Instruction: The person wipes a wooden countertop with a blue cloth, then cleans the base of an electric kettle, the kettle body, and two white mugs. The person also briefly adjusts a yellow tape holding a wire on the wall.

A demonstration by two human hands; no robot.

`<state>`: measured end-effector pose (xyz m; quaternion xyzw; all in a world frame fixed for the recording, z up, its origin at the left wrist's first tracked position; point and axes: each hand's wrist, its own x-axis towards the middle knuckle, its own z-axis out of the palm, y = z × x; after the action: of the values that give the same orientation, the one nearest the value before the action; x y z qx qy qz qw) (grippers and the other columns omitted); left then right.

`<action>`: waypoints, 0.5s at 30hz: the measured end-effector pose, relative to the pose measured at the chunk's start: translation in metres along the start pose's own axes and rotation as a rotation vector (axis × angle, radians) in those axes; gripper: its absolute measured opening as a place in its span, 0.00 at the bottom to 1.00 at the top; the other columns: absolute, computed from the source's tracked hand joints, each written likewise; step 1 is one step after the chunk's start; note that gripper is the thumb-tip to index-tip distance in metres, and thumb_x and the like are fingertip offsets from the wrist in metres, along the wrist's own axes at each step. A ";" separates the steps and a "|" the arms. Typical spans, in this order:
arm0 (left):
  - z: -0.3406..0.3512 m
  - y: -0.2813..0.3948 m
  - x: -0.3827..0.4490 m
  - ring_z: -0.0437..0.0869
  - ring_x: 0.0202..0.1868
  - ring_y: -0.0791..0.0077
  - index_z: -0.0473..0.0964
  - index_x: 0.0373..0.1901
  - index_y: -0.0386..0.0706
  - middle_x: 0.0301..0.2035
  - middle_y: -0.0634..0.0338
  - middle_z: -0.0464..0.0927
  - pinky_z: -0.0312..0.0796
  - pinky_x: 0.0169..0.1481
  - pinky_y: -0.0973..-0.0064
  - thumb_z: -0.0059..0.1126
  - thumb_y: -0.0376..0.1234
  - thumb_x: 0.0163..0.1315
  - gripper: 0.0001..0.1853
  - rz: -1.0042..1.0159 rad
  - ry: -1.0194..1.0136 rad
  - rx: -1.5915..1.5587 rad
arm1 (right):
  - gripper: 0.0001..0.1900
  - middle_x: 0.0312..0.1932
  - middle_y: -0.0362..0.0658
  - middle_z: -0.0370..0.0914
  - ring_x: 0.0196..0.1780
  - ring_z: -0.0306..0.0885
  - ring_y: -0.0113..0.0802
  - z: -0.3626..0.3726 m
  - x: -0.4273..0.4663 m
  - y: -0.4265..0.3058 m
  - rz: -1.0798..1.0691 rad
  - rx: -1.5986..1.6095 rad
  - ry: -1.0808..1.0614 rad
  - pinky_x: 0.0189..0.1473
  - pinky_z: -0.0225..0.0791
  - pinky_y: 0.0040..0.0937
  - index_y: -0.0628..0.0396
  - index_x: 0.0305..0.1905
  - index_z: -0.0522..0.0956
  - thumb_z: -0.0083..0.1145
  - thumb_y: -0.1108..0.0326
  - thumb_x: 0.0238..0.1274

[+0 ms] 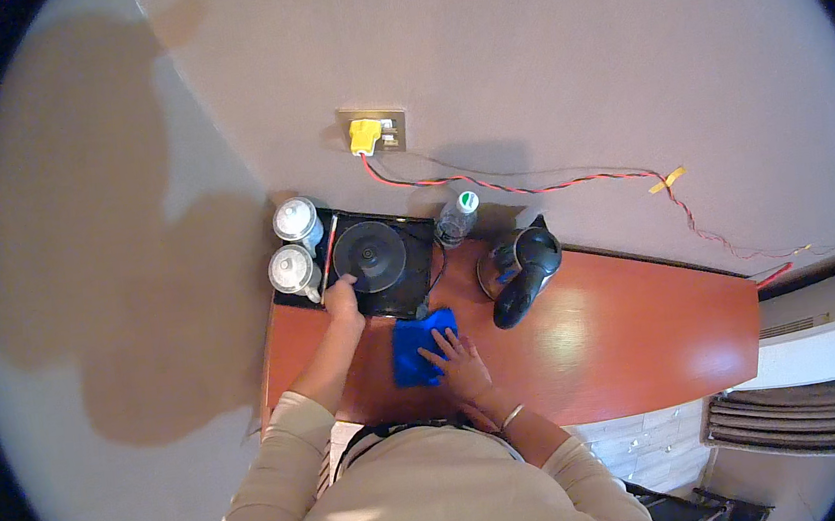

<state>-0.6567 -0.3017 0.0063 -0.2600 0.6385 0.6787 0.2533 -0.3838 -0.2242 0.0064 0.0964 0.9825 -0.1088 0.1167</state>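
My left hand (343, 299) is at the front of a black tray (399, 305), its thumb over the tray surface. Whether the fingers grip the rim is hidden. Just left of it lies a thin red-and-white stick-like item (329, 252). On the tray sits a round dark kettle base (369, 254), and a black cord (439, 270) runs along the tray's right side. My right hand (464, 365) lies flat with fingers spread, its fingertips on the right part of a blue cloth (410, 355). The cloth rests on the reddish-brown wooden tabletop (621, 339), against the tray's front edge.
Two lidded cups (295, 268) stand at the tray's left end. Behind its right corner is a clear plastic bottle (457, 223). An electric kettle (520, 269) stands right of the tray. A yellow plug (365, 136) with a red-and-black twisted wire (501, 189) is on the wall.
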 end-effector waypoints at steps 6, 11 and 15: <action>0.005 0.013 0.013 0.70 0.45 0.67 0.73 0.52 0.41 0.45 0.58 0.75 0.61 0.57 0.64 0.64 0.38 0.47 0.28 -0.154 0.013 -0.102 | 0.38 0.81 0.44 0.46 0.81 0.46 0.49 -0.006 -0.001 -0.009 0.050 0.041 -0.024 0.74 0.49 0.62 0.29 0.75 0.60 0.62 0.55 0.60; 0.002 0.014 0.015 0.76 0.48 0.63 0.71 0.58 0.37 0.52 0.56 0.78 0.66 0.58 0.63 0.66 0.37 0.55 0.29 -0.126 -0.094 0.035 | 0.37 0.81 0.44 0.46 0.81 0.46 0.49 -0.012 0.001 -0.009 0.053 0.027 -0.057 0.74 0.48 0.62 0.29 0.75 0.61 0.62 0.55 0.60; -0.004 0.007 0.007 0.80 0.54 0.59 0.70 0.58 0.36 0.55 0.54 0.78 0.73 0.59 0.59 0.61 0.28 0.64 0.21 -0.114 -0.304 -0.167 | 0.38 0.81 0.45 0.47 0.81 0.45 0.51 -0.009 0.003 -0.006 0.024 0.026 -0.038 0.74 0.47 0.63 0.29 0.75 0.61 0.62 0.58 0.59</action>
<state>-0.6669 -0.3064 0.0065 -0.2104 0.5185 0.7452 0.3626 -0.3896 -0.2271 0.0157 0.1077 0.9773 -0.1219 0.1355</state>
